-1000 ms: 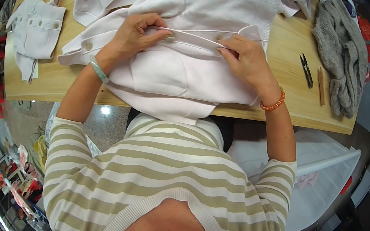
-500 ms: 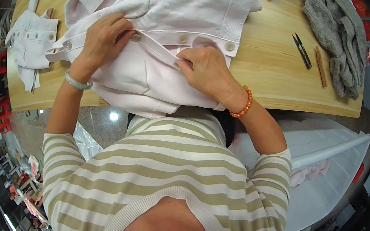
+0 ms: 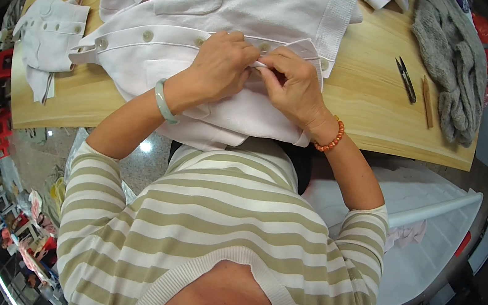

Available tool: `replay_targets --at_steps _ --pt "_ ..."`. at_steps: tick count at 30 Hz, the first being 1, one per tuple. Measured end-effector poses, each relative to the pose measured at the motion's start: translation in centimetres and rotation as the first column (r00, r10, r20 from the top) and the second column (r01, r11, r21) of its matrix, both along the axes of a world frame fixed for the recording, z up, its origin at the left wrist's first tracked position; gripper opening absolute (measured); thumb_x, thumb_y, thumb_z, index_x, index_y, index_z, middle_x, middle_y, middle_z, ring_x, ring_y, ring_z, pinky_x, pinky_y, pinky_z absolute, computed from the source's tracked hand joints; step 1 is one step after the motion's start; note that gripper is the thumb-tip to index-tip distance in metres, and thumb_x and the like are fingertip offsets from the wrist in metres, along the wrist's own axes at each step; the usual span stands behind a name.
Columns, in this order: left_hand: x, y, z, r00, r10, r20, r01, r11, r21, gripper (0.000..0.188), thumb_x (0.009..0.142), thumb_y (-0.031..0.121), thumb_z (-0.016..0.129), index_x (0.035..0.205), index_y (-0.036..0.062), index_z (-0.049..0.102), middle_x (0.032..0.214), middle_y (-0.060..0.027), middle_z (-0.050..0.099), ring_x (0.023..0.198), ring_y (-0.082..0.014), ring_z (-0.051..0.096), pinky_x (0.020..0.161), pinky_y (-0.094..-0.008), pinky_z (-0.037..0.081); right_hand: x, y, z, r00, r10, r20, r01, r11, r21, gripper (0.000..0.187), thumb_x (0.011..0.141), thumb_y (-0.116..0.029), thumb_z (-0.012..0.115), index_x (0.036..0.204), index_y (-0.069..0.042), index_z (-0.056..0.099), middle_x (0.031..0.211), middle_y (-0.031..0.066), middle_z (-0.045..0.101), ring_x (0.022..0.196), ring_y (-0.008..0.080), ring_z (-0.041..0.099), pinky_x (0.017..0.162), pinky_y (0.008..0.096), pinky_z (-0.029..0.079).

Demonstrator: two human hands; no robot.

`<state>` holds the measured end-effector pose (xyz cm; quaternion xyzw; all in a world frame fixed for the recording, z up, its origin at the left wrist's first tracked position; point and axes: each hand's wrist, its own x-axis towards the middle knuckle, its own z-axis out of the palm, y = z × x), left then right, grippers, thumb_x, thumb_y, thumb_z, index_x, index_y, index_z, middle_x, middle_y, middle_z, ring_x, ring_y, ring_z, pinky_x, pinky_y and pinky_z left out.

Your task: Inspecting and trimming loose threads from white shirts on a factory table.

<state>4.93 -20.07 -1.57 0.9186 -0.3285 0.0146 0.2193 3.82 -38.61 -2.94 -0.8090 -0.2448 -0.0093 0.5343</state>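
Observation:
A pale pinkish-white knitted cardigan (image 3: 257, 14) lies across the table in front of me, its button band running from left to right. Round buttons show along the band, among them one button (image 3: 147, 36) left of my hands. My left hand (image 3: 222, 65) is closed on the band's edge, its fingertips partly hidden. Right beside it, my right hand (image 3: 294, 84) pinches the same edge between thumb and fingers. The two hands nearly touch. A flap of the band stands up past my right hand, near the ribbed hem.
On the wooden table (image 3: 362, 107), black thread snips (image 3: 406, 80) and a thin wooden stick (image 3: 427, 102) lie at right, beside a grey knitted garment (image 3: 450, 63). A small white buttoned garment (image 3: 55, 32) lies at far left. A translucent plastic bin (image 3: 429, 253) stands below the table's right side.
My left hand has moved right along the button band and now meets my right hand, uncovering buttons at left. My right hand has shifted slightly, still pinching the band.

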Motion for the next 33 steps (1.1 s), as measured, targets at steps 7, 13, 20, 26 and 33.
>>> replay_targets --at_steps 7,13,20,26,33 --pt "0.6 0.4 -2.1 0.998 0.055 0.022 -0.051 0.985 -0.163 0.008 0.06 0.01 0.067 0.066 0.0082 0.064 0.069 -0.0117 0.062 0.079 -0.0334 0.058 0.071 -0.0441 0.047 1.9 -0.7 -0.4 0.972 0.216 0.088 -0.215 0.976 -0.024 0.004 0.084 0.0 0.06 0.086 0.001 0.063 0.07 0.0085 0.056 0.059 0.0152 0.051 0.053 0.0274 0.039" --pt "1.9 1.0 -0.5 0.961 -0.06 -0.271 -0.042 0.933 -0.357 0.012 0.061 0.01 0.064 0.071 0.0045 0.067 0.075 -0.0161 0.065 0.084 -0.0352 0.059 0.076 -0.0432 0.049 1.2 -1.1 0.4 0.969 0.227 -0.099 -0.24 0.959 -0.15 0.005 0.089 -0.003 0.06 0.091 0.001 0.058 0.064 0.0007 0.055 0.051 0.0071 0.053 0.048 0.0222 0.04" --pt "2.4 -2.0 -1.6 0.912 0.274 -0.305 -0.351 0.906 -0.238 0.015 0.069 0.008 0.064 0.083 0.0031 0.067 0.083 -0.0155 0.065 0.08 -0.0348 0.063 0.072 -0.0432 0.05 0.5 -0.4 1.8 0.97 0.052 -0.235 -0.089 0.985 -0.149 0.01 0.084 0.001 0.061 0.094 0.003 0.06 0.073 0.0097 0.063 0.053 0.0151 0.061 0.05 0.0273 0.047" --pt "2.8 -1.4 -0.6 0.891 0.169 -0.422 -0.36 0.828 -0.429 0.007 0.069 0.007 0.069 0.07 0.0018 0.065 0.07 -0.0149 0.067 0.062 -0.0241 0.065 0.058 -0.034 0.05 0.6 -0.1 0.7 0.99 0.02 0.14 0.024 0.952 -0.305 0.013 0.08 0.002 0.062 0.092 0.001 0.057 0.082 0.018 0.059 0.067 0.0311 0.061 0.06 0.0382 0.049" --pt "3.4 0.3 -1.0 0.717 0.0 -0.697 -0.496 0.703 -0.511 0.012 0.071 0.01 0.074 0.071 0.0004 0.067 0.067 -0.0039 0.065 0.06 -0.0089 0.058 0.054 -0.0251 0.047 0.2 1.2 1.6 0.991 -0.091 0.098 0.109 0.975 -0.192 0.019 0.081 0.0 0.064 0.098 0.001 0.057 0.079 0.0173 0.058 0.064 0.0316 0.062 0.058 0.0388 0.051"
